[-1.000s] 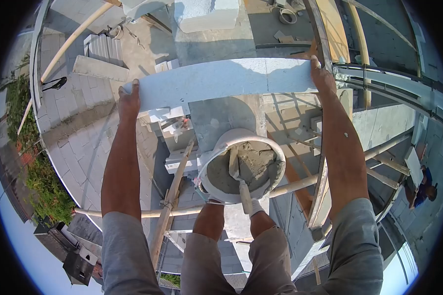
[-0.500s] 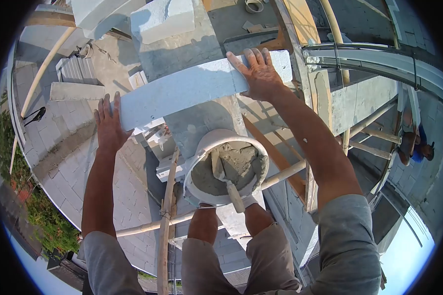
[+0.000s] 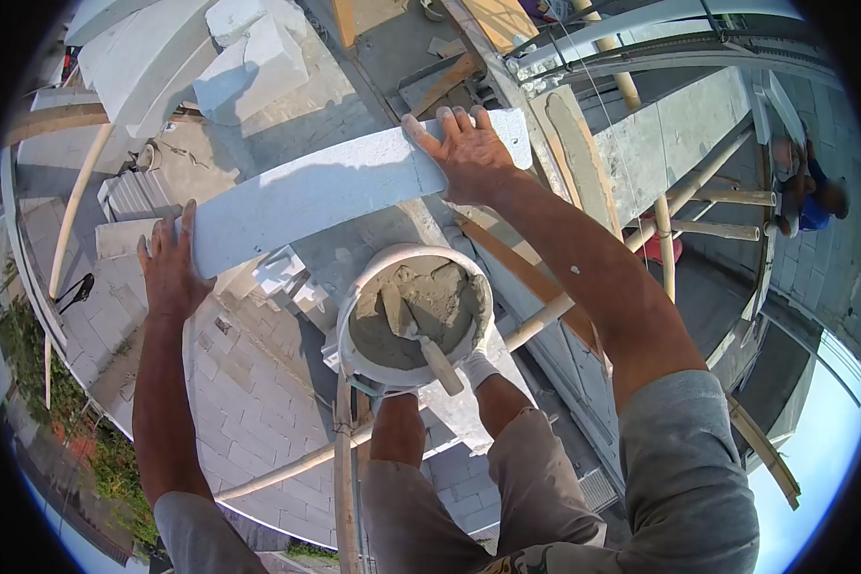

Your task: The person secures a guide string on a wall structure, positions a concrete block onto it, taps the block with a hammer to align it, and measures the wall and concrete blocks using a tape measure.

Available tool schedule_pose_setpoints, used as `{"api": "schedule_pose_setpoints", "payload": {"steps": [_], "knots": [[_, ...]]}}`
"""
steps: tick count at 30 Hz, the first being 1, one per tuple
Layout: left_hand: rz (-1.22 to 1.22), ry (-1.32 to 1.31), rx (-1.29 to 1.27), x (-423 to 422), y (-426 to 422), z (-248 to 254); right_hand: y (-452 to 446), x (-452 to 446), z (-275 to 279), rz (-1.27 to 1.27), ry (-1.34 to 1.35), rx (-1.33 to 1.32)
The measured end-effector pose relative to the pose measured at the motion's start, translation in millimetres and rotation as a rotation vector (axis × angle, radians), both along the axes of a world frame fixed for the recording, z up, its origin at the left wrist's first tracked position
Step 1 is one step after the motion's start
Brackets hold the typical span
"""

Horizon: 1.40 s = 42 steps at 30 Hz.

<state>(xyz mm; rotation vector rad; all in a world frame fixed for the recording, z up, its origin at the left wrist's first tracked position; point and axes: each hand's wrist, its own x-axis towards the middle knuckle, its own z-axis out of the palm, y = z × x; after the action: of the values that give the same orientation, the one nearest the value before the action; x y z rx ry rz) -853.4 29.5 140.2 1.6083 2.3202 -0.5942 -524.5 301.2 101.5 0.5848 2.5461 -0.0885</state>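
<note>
A long white lightweight concrete block (image 3: 316, 196) stretches between my two hands, its right end a little farther away than its left. My left hand (image 3: 174, 263) presses against the block's left end, fingers pointing up. On the upper right part lies my right hand (image 3: 464, 158), thumb on the face and fingers over the far edge. Closer to my legs stands a white bucket (image 3: 344, 330) of grey mortar (image 3: 440, 292). A trowel (image 3: 421, 335) rests in the mortar, its handle leaning over the near rim.
More white blocks (image 3: 253, 72) sit at the far left on a concrete surface. Bamboo poles (image 3: 665, 249) and a wooden plank (image 3: 347, 459) form scaffolding around my legs. At far right is another person (image 3: 818, 191) in blue. Greenery (image 3: 96, 469) shows far below on the left.
The view has shifted, so the block and both hands appear farther left. The block looks more tilted, its left end nearer. Both hands stay on it.
</note>
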Motion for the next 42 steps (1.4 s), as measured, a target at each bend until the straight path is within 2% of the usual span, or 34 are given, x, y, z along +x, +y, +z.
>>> {"api": "schedule_pose_setpoints", "payload": {"steps": [2,7,10,17,18,21,25,27,33,42], "knots": [[-0.065,0.009,0.028,-3.1,16.6,28.7,-5.9,15.7,26.4,-0.058,-0.014,-0.017],[-0.189,0.062,0.031,-5.9,50.9,103.3,-24.5,53.5,79.9,-0.211,0.164,-0.048],[-0.196,0.081,-0.022,7.6,72.9,156.1,-40.0,77.6,114.6,-0.297,0.288,-0.053],[-0.445,0.040,-0.029,51.3,108.3,247.1,-86.0,153.7,200.4,-0.512,0.349,-0.185],[-0.522,0.015,0.026,52.4,109.8,247.3,-94.3,167.3,209.4,-0.545,0.368,-0.202],[-0.594,-0.045,-0.076,90.0,132.4,265.1,-123.3,208.2,232.2,-0.657,0.377,-0.204],[-0.788,-0.208,0.022,146.6,157.7,272.4,-160.4,266.8,259.6,-0.796,0.273,-0.222],[-0.839,-0.269,-0.013,179.2,169.8,275.6,-176.2,293.8,275.4,-0.884,0.237,-0.282],[-0.996,-0.377,-0.081,267.2,196.3,272.3,-237.6,358.3,287.7,-1.080,0.167,-0.271],[-1.204,-0.371,-0.143,342.4,207.1,269.8,-305.8,397.3,301.4,-1.261,0.133,-0.292]]}}
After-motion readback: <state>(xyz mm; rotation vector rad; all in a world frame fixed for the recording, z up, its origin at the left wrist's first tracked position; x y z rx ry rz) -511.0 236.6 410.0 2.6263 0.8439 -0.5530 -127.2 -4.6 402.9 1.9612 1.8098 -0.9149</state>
